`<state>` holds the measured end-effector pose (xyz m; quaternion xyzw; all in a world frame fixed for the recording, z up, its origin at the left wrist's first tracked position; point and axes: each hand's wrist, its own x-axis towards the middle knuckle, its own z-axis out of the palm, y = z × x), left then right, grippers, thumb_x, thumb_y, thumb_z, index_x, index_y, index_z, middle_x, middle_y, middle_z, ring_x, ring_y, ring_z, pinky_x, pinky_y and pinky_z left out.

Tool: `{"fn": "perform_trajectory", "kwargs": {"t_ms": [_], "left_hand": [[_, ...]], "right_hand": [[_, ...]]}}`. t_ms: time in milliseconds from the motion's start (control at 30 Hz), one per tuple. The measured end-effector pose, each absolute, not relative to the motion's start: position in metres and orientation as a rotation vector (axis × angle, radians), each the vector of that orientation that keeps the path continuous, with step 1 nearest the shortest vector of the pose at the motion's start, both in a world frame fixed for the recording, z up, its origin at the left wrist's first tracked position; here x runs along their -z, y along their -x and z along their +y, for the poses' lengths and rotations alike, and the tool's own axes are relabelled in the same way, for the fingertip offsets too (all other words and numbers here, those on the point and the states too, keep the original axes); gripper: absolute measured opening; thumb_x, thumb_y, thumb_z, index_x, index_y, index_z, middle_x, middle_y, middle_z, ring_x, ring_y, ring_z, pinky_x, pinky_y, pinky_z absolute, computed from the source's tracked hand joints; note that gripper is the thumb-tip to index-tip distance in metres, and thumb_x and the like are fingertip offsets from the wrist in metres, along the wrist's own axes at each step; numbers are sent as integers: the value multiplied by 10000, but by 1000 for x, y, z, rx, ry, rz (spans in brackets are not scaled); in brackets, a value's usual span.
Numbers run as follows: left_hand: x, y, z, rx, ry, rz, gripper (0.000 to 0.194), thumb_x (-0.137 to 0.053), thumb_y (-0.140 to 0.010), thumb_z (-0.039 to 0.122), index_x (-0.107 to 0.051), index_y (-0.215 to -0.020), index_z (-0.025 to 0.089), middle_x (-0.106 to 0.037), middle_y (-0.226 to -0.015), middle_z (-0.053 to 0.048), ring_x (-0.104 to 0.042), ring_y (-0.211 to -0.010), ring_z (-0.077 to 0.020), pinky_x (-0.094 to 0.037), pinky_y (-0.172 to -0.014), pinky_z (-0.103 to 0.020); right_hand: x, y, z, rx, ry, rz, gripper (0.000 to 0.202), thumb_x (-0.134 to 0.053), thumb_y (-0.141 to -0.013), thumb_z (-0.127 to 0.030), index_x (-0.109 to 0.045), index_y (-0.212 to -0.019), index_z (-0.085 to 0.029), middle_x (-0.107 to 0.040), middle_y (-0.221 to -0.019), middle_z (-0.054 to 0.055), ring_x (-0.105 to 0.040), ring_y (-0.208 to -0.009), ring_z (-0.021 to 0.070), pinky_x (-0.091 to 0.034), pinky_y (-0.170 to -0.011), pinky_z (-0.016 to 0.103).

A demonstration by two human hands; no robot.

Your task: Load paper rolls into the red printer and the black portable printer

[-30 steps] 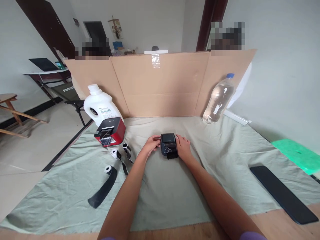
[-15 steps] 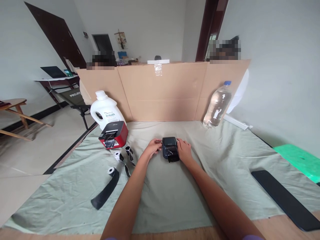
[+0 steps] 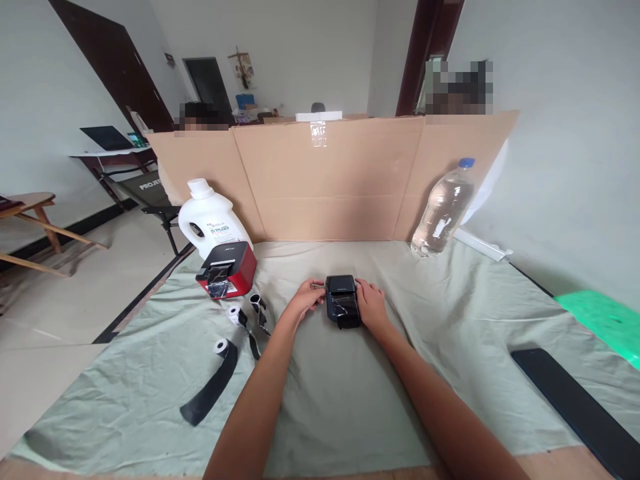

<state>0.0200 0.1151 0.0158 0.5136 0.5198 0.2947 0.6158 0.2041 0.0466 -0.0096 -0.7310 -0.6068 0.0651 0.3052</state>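
A small dark device with a glossy black strip over its front rests on the green cloth. On its left side my left hand touches it with bent fingers. My right hand lies against its right side, fingers curled along the edge. The device sits between both hands. To the left are a red and black printer, a roll with a long black strip, and two smaller rolls with dark strips trailing from them.
Behind the printer stands a white jug. A cardboard panel borders the cloth's far edge, with two people's heads partly visible above it. A water bottle is at the back right, a long black object at the right.
The view has shifted slightly. Both hands stay at the sides of the device, which shows hardly any movement on the cloth.
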Motion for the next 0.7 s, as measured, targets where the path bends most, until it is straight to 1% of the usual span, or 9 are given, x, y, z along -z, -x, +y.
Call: {"fn": "perform_trajectory", "kwargs": {"t_ms": [167, 267, 367, 467, 633, 700], "left_hand": [[-12, -19, 118, -664, -1184, 1190, 282, -617, -768, 86, -527, -1021, 169, -519, -650, 59, -480, -474, -58, -166, -389, -172], [-11, -16, 118, -650, -1187, 1174, 323, -638, -759, 116, -536, -1061, 165, -532, -652, 47, -504, -504, -68, -165, -399, -176], [-15, -10, 115, -630, -1187, 1121, 457, -654, -751, 150, -533, -1192, 179, -568, -698, 29, -539, -555, -81, -190, -415, -179], [-22, -6, 112, -586, -1207, 1030, 603, -693, -735, 206, -518, -1311, 231, -595, -768, 18, -543, -588, -87, -203, -431, -183], [-22, -1, 109, -601, -1269, 961, 713, -768, -708, 288, -515, -1374, 255, -564, -779, 18, -496, -607, -87, -191, -441, -191], [-21, -2, 109, -637, -1269, 933, 715, -794, -710, 346, -522, -1366, 268, -553, -794, 21, -476, -601, -78, -191, -445, -189]], "right_hand": [[13, -205, 48, -186, 1915, -1602, 425, -277, -1037, -253, -629, -1255, -160, -718, -1127, 147, -608, -1085, 278, -364, -971, 429], [13, -206, 48, -195, 1908, -1608, 417, -280, -1035, -251, -628, -1249, -170, -717, -1144, 128, -599, -1098, 267, -353, -974, 411], [14, -206, 49, -206, 1902, -1597, 412, -277, -1036, -257, -630, -1235, -184, -714, -1159, 117, -597, -1094, 255, -343, -972, 392], [14, -206, 49, -215, 1900, -1598, 407, -283, -1037, -263, -624, -1244, -184, -709, -1176, 118, -592, -1104, 253, -332, -978, 389], [14, -206, 50, -233, 1893, -1596, 417, -277, -1036, -259, -621, -1256, -172, -708, -1179, 122, -586, -1112, 259, -329, -979, 391], [13, -206, 50, -236, 1889, -1592, 418, -277, -1036, -260, -623, -1252, -171, -706, -1187, 125, -587, -1111, 257, -329, -986, 394]]}}
